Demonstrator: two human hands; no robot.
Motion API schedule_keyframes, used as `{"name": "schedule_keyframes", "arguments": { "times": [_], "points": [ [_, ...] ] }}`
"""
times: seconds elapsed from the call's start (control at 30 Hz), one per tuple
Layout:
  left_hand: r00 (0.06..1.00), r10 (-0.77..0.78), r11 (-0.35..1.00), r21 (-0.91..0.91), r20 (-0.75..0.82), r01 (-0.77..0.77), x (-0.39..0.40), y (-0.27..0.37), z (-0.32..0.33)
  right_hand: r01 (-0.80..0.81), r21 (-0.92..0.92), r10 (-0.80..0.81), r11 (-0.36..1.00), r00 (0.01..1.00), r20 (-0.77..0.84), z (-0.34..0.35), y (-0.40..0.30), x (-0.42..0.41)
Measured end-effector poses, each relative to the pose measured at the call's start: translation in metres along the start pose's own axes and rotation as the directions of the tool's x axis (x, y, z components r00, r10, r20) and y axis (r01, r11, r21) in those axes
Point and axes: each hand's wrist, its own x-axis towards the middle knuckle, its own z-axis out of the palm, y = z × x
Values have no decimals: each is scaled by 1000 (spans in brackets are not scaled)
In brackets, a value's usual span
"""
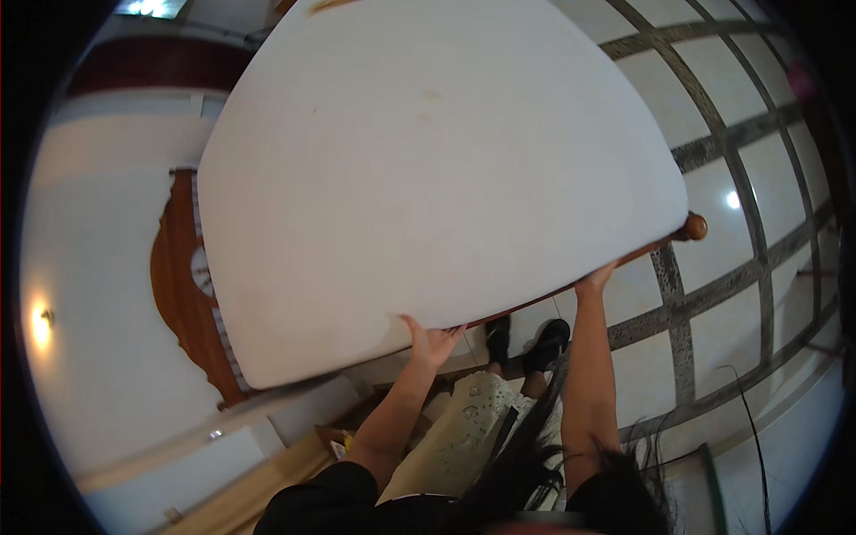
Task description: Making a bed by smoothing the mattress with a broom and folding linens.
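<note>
A large mattress in a white cover, with a few faint brownish stains, lies on a wooden bed frame before me. My left hand is at the mattress's near edge, its thumb spread over the top and its other fingers partly hidden at the side. Further right, my right hand is at the same edge beside the wooden side rail; its fingers are mostly hidden under or behind the edge. Whether either hand grips the mattress or only presses on it, I cannot tell.
A carved wooden headboard stands at the left against the wall. The rail ends in a rounded wooden bedpost at the right. Tiled floor with dark strips runs along the right. A thin black cable hangs at the lower right.
</note>
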Motion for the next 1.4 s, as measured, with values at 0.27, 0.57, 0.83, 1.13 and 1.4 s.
{"name": "schedule_keyframes", "arguments": {
  "times": [0.27,0.57,0.83,1.13,1.4],
  "points": [
    [989,134,991,22,-59,-133,53,-35,-12,-108,-108,123,988,982,143,11,67,-173],
    [998,32,998,-52,52,-29,-5,33,-106,-348,-325,405,879,906,126,63,171,-220],
    [633,484,763,-64,-604,-644,-18,199,-297,-149,-468,261,871,947,184,42,204,-197],
    [725,385,896,41,-571,-443,13,231,-342,-312,-587,486,747,859,162,46,297,-295],
    [701,538,808,50,-467,-587,7,228,-346,-412,-647,604,641,792,93,70,444,-368]
  ]
}}
